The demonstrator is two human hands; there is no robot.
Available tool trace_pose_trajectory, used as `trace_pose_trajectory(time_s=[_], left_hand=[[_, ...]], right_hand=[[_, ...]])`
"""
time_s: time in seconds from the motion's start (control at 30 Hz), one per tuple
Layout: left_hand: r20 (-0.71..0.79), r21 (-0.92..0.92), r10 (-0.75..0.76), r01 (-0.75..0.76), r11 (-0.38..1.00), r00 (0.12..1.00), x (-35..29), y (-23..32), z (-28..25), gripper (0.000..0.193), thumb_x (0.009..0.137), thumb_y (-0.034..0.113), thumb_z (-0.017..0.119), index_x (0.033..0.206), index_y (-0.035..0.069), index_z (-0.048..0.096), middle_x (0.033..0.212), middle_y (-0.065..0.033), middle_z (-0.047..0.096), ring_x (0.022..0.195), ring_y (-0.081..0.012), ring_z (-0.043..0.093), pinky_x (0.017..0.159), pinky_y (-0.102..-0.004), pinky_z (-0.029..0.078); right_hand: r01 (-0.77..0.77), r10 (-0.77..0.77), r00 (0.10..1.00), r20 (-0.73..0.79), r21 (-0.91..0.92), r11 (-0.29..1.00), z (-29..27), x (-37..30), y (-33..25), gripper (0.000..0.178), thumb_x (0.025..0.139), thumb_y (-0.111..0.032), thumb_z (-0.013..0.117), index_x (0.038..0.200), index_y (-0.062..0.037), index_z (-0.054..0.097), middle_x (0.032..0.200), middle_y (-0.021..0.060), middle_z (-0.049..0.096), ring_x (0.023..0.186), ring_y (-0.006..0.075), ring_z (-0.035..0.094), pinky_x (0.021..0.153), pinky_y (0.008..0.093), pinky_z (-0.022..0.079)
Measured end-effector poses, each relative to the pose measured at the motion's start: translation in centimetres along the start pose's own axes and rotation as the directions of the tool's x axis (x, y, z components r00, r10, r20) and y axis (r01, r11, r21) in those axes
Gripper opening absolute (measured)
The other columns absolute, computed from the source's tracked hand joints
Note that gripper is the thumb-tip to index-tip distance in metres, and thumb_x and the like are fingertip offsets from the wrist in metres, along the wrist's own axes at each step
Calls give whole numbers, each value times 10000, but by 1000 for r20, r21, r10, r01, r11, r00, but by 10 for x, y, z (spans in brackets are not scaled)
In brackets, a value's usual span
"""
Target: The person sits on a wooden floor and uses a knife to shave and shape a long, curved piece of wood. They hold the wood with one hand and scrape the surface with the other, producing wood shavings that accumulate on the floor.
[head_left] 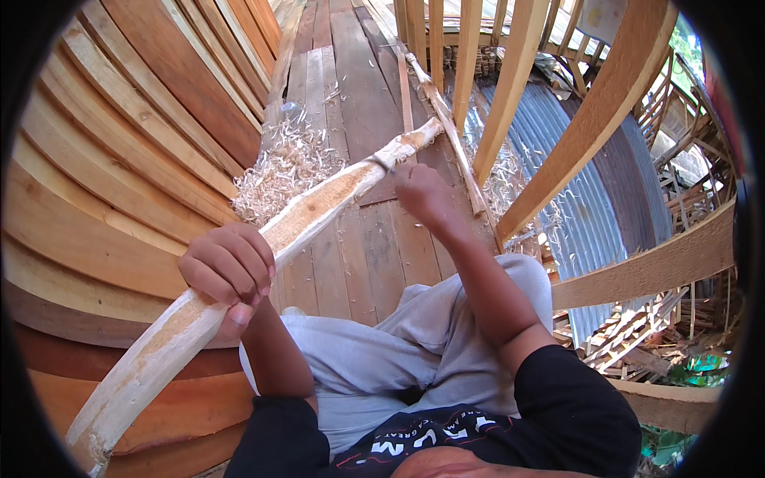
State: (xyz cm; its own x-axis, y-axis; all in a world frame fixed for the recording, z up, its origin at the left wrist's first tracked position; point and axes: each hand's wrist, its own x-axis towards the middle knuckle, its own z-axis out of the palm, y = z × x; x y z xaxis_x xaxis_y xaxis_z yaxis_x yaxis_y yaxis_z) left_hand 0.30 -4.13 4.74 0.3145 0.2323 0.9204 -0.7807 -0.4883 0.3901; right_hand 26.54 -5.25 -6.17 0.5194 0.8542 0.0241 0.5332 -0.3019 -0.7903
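Observation:
A long pale wooden pole (315, 209), stripped of bark, runs slantwise from the lower left to the upper middle. My left hand (229, 267) is wrapped round it at its middle. Near the pole's far end my right hand (422, 190) is closed in a fist. From this fist a short dark blade (381, 164), seemingly a knife's, reaches onto the pole's surface; the handle is hidden in my fingers. Brownish patches show along the pole's upper face. The far end touches a second thin pale pole (448, 119) lying by the railing.
Curly wood shavings (291, 163) are heaped on the plank floor (370, 247). Stacked boards (119, 151) line the left side. Upright wooden slats (514, 84) stand on the right, with blue corrugated metal sheets (570, 215) beyond. My legs (382, 358) are folded below the pole.

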Motion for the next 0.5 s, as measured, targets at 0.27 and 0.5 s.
trace_pose_trajectory(time_s=[0.27,0.5], left_hand=[[60,-15,2,-1,1000,998,2,-3,-1,222,645,46,664,587,133,468,509,35,525,456,-102,536,531,-243,485],[12,33,-3,3,999,1000,-3,-1,-2,274,656,82,670,567,168,426,483,62,506,445,-62,520,515,-201,449]], right_hand=[[150,-155,987,-44,-97,984,12,6,23,549,949,-332,305,808,58,666,862,320,630,870,476,620,816,535,476],[89,-83,995,64,-108,990,10,-33,-24,547,946,-341,321,796,59,662,862,304,640,863,472,622,828,525,477]])
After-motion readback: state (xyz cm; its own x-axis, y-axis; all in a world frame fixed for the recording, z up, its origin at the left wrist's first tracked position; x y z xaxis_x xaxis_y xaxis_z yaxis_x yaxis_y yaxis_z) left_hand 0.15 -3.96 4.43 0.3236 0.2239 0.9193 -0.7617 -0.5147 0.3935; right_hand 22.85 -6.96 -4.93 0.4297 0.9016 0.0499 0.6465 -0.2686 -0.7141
